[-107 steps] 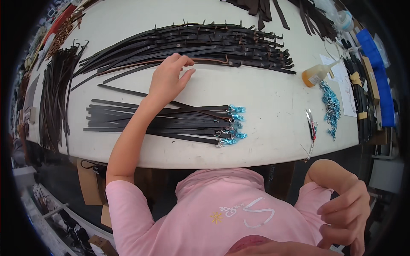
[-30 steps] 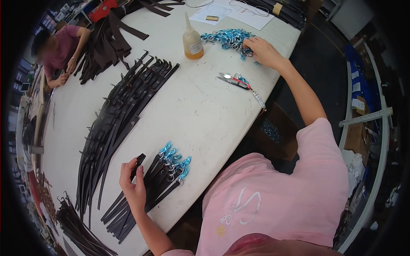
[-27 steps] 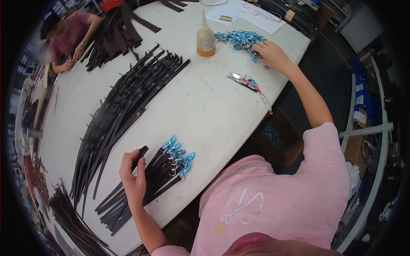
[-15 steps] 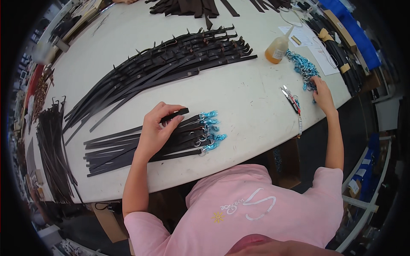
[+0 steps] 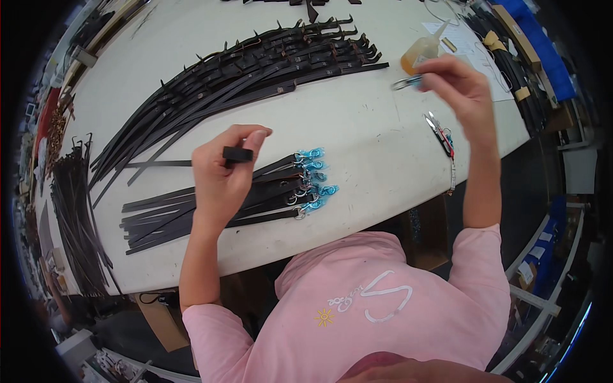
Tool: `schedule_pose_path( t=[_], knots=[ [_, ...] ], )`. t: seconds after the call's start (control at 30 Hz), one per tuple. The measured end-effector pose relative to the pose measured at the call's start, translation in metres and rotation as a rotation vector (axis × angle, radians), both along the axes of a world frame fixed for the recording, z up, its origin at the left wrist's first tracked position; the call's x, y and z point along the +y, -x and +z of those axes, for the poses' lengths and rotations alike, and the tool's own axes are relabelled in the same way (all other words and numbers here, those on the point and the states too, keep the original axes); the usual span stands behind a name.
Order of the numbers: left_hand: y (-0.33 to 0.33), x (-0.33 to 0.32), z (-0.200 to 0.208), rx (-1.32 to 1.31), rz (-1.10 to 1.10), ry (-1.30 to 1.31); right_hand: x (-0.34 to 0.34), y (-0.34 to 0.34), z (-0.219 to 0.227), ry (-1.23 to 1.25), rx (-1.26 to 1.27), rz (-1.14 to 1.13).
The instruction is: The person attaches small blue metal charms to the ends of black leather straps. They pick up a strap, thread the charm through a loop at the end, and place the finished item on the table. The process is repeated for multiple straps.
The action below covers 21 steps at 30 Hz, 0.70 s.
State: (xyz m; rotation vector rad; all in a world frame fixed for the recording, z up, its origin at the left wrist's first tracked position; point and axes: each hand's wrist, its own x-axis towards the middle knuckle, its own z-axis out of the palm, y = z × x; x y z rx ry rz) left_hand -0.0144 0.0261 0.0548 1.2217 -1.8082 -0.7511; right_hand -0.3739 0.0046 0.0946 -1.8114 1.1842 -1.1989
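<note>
My left hand is closed on a black strap, whose folded end sticks out by the thumb and whose tail runs left over the table. Between the fingertips of my right hand is a metal snap hook, partly wrapped in blue film, with a ring on it; motion blurs it slightly. Below and right of my left hand lies a row of finished-looking straps with blue-wrapped hooks at their right ends. The pile of blue-wrapped hooks is hidden behind my right hand.
Long black buckled straps spread across the far table. A bundle of thin straps lies at the left edge. A glue bottle stands behind my right hand; thread snips lie near the right edge. Papers lie beyond.
My right hand has come up and left from the hook pile, bringing a snap hook. My left hand has lifted slightly up and left with the strap and turned its folded end.
</note>
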Motion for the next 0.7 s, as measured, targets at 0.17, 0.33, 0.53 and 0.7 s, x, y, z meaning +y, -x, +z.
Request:
schedule_pose_path(
  t=[0.17, 0.33, 0.53, 0.7],
  knots=[
    [0.009, -0.023, -0.031, 0.198, -0.135, -0.415, -0.024, -0.106, -0.057, -0.429, -0.282, 0.269],
    [0.003, -0.020, -0.054, 0.245, -0.176, -0.495, -0.024, -0.126, -0.097, -0.689, -0.400, 0.298],
    [0.006, -0.023, -0.050, 0.306, -0.152, -0.623, -0.020, -0.121, -0.101, -0.850, -0.490, 0.310],
    [0.002, -0.030, -0.055, 0.328, -0.133, -0.757, -0.010, -0.128, -0.097, -0.651, -0.253, 0.349]
  ],
)
